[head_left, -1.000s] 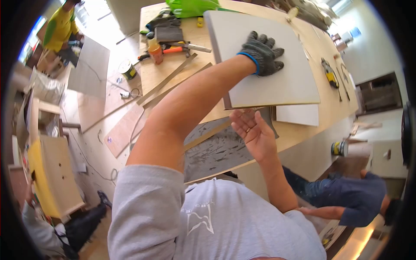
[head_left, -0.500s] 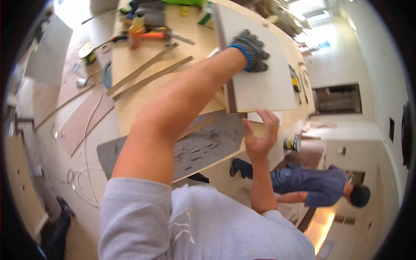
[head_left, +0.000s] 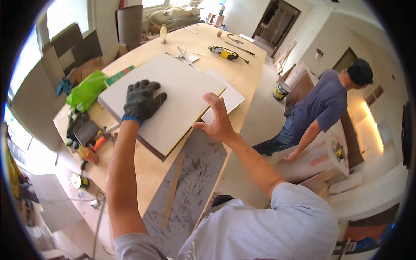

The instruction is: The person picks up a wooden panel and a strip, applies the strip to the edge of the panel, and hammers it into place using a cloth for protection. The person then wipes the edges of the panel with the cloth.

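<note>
Tools (head_left: 89, 138) are strewn at the bench's (head_left: 242, 73) left end. The gloved left hand (head_left: 141, 102) is pressed flat on the white board (head_left: 173, 97), fingers spread. The bare right hand (head_left: 219, 119) is set against the board's right edge, fingers apart. A person (head_left: 320, 104) is seen far right.

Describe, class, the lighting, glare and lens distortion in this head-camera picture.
Head view: fisheye bends the table edge and leaves black corners; windows at top left blow out to white; a warm glow marks the right wall; the white panel under the gloved left hand is evenly lit and sharp.
</note>
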The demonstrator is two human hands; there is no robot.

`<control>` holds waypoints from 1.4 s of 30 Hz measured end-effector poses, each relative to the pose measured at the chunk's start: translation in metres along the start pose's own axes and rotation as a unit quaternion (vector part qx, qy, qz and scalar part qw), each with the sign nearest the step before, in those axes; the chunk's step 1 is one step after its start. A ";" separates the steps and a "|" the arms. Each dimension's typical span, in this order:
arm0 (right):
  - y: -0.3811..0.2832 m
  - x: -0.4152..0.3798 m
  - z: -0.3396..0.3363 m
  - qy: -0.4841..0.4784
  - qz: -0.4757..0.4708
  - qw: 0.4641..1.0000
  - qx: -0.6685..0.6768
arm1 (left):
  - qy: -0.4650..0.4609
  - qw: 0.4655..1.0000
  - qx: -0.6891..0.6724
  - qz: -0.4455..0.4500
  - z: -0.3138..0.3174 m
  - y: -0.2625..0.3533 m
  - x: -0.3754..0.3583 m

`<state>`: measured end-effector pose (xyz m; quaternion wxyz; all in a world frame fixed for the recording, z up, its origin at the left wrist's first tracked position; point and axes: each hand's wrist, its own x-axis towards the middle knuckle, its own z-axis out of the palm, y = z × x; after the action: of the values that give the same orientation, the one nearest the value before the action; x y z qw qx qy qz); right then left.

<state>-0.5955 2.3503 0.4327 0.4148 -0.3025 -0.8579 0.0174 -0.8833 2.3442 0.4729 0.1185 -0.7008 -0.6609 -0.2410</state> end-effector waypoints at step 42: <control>0.155 -0.136 0.087 -0.521 0.085 0.727 0.440 | -0.212 0.933 0.078 -0.281 -0.063 0.060 0.063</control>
<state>-0.5164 2.4235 0.2368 -0.0136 -0.1015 -0.8061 0.5828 -0.8349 2.3623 0.5670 -0.0427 -0.5098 -0.8572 -0.0585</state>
